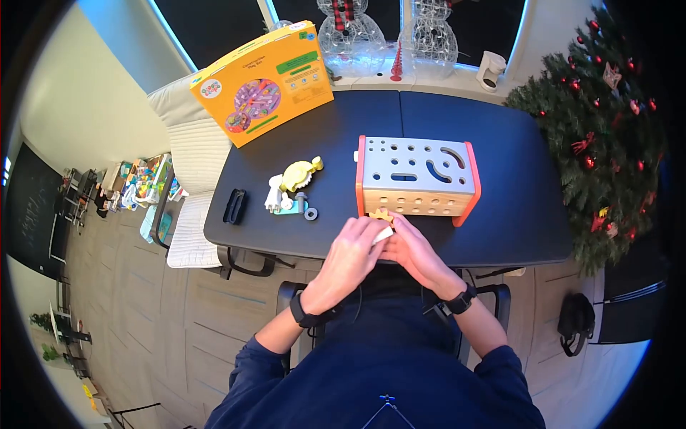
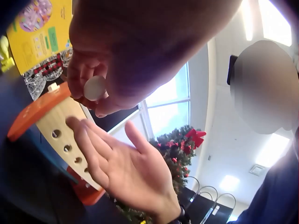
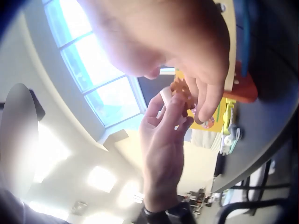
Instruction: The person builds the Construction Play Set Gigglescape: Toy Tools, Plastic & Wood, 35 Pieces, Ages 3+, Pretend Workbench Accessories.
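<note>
My left hand (image 1: 349, 252) pinches a white piece (image 1: 384, 234) with a yellow-orange gear (image 1: 382, 215) beside it, at the near left of the wooden block box (image 1: 411, 206). The left wrist view shows the white piece's round end (image 2: 95, 88) between the fingers. In the right wrist view the toothed gear (image 3: 182, 93) lies against the left fingertips. My right hand (image 1: 420, 259) is held close on the other side, palm visible and fingers extended in the left wrist view (image 2: 133, 170). Whether its fingers touch the gear is unclear.
Left of the box lie a yellow-green saw-like toy (image 1: 297, 175), a teal piece (image 1: 289, 208), a grey ring (image 1: 311, 214) and a black tray (image 1: 234, 206). An orange carton (image 1: 268, 86) stands at the back left. A decorated tree (image 1: 597, 136) is on the right.
</note>
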The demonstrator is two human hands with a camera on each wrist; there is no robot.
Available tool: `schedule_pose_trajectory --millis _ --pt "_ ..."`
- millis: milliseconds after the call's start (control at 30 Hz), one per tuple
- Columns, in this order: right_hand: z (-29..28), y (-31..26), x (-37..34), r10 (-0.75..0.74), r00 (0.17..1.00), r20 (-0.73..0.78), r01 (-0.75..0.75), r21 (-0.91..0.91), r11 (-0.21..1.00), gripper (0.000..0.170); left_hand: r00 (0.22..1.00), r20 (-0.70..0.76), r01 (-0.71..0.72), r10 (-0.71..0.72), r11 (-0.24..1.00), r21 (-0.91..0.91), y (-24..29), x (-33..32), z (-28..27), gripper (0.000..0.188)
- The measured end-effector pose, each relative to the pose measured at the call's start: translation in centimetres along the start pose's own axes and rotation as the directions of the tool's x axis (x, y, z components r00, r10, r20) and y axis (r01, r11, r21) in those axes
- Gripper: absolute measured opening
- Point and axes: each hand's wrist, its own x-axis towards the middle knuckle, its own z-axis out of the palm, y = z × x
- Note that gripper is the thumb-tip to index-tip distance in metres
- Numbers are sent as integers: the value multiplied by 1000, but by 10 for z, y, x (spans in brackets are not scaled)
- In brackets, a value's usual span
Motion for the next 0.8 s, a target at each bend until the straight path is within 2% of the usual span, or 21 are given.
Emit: schedule_pose_trajectory --millis 100,133,267,367,500,800 --pt "-3 4 1 -63 998 -24 63 7 998 47 995 39 93 -88 988 -127 6 2 5 25" --pt "-4 5 0 -60 998 -28 60 19 998 47 992 81 108 -100 989 -105 8 4 2 31" --pt "-10 2 -4 -78 995 -69 79 17 997 43 984 59 174 -168 977 -123 8 11 0 35" --pt "-14 3 -4 -94 991 -94 91 -34 995 43 974 98 213 -204 973 -91 6 14 1 31" --pt "-15 7 -7 -101 990 -102 91 -91 992 44 981 125 157 -148 985 -64 3 18 7 30" --pt "-19 9 -12 -88 996 -18 88 -9 996 46 974 162 163 -158 987 -15 10 29 16 41"
